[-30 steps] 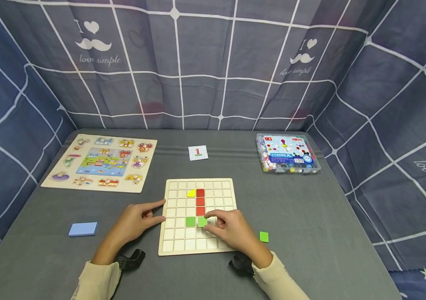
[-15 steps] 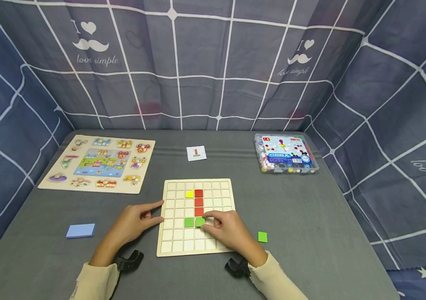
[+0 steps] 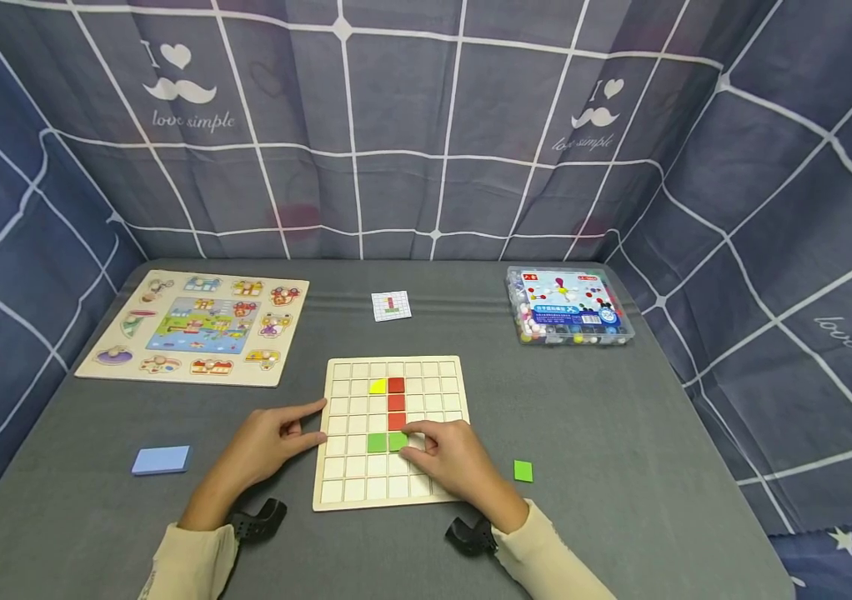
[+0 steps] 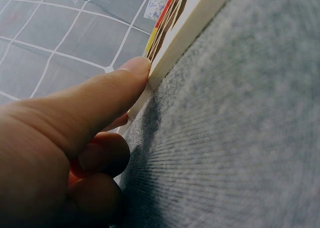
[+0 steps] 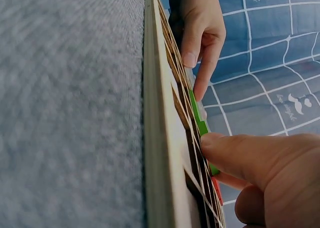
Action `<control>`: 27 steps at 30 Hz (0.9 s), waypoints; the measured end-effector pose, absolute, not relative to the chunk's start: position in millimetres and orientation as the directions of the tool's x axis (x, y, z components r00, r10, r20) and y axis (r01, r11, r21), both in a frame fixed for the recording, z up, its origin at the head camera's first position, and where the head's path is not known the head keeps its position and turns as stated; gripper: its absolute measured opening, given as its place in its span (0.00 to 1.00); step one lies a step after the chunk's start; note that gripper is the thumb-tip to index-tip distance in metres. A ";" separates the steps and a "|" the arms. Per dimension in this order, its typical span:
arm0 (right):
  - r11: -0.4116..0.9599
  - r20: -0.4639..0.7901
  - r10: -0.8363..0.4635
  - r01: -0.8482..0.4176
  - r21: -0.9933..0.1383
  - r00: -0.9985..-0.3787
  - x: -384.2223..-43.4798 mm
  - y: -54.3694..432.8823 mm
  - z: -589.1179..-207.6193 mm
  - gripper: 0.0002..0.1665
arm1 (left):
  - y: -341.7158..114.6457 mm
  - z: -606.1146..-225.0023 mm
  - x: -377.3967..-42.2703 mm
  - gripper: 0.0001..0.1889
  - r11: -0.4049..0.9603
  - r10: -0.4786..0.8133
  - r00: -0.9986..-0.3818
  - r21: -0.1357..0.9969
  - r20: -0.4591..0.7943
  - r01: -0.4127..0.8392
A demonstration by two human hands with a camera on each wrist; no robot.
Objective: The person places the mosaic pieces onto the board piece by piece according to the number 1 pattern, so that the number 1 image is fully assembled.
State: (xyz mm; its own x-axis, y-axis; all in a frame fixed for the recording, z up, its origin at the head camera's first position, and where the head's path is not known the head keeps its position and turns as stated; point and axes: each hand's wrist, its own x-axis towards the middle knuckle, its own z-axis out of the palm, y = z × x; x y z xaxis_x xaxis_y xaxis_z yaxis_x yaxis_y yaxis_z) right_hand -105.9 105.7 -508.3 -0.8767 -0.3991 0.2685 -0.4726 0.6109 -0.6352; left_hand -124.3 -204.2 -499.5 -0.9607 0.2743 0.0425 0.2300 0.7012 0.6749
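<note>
A wooden grid board [image 3: 343, 490] lies in the middle of the table. In its cells are three red tiles in a column [image 3: 396, 403], a yellow tile [image 3: 378, 386] and a green tile [image 3: 377, 442]. My right hand [image 3: 456, 460] pinches a second green tile [image 3: 397, 441] by its edges between thumb and index finger, at the cell below the reds. In the right wrist view the thumb lies against this tile [image 5: 214, 169]. With thumb and index finger spread, my left hand [image 3: 268, 446] touches the board's left edge; its other fingers curl underneath.
One more green tile [image 3: 523, 471] lies right of the board, and a light blue flat block [image 3: 161, 460] at left. Behind are a picture puzzle board [image 3: 287, 312], a small pattern card [image 3: 392, 306] and a clear box of beads [image 3: 570, 306]. Curtains enclose the table.
The green tile under my right hand has settled flatter into its cell, beside the other green one. My left hand keeps its place at the board's edge. The head view has shifted slightly.
</note>
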 end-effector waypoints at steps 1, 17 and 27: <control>0.612 0.269 -0.399 -0.474 -0.633 -0.876 -105.9 105.5 -508.2 0.12 | -204.3 -499.7 -124.3 0.28 0.700 0.274 -0.961 0.676 0.043 0.230; 0.618 0.264 -0.381 -0.457 -0.640 -0.886 -105.4 104.8 -508.5 0.12 | -204.2 -499.2 -124.6 0.28 0.695 0.276 -0.960 0.682 0.041 0.228; 0.619 0.234 -0.359 -0.418 -0.665 -0.904 -104.9 105.0 -507.4 0.10 | -204.9 -501.0 -124.4 0.29 0.704 0.273 -0.962 0.674 0.034 0.223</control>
